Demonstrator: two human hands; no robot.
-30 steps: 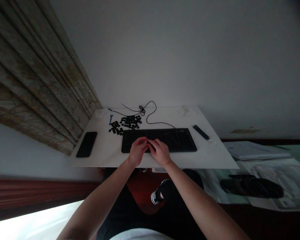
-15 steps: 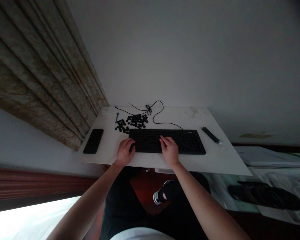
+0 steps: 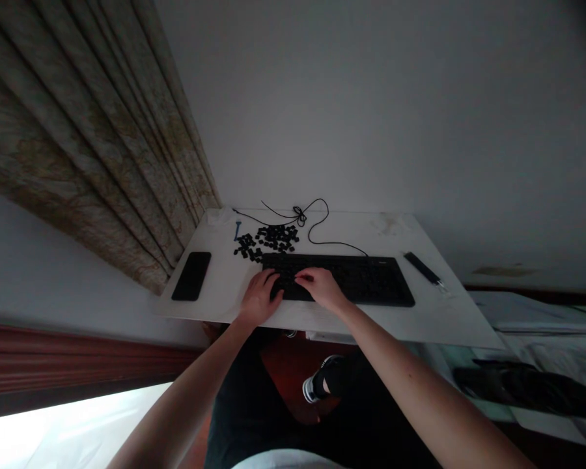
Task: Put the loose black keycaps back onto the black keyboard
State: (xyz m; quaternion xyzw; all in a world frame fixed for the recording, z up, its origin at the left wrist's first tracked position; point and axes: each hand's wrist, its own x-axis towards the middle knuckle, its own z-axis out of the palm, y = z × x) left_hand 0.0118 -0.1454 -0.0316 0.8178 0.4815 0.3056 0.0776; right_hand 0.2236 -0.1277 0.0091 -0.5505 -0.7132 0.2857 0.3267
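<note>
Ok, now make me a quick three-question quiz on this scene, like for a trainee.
1. True or false: the cable meets the keyboard at its far edge.
2. What lies nearest the blue tool? A, the curtain; B, the loose keys; C, the keyboard.
3. Which of the person's hands is nearer the phone?

Key: 1, true. 2, B. 3, the left hand.

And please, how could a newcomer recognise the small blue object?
On the white table against the wall, look towards the far left. There lies a loose spread of black keycaps; beside its left end is the thin blue object. Its blue colour sets it apart from the black keycaps.
</note>
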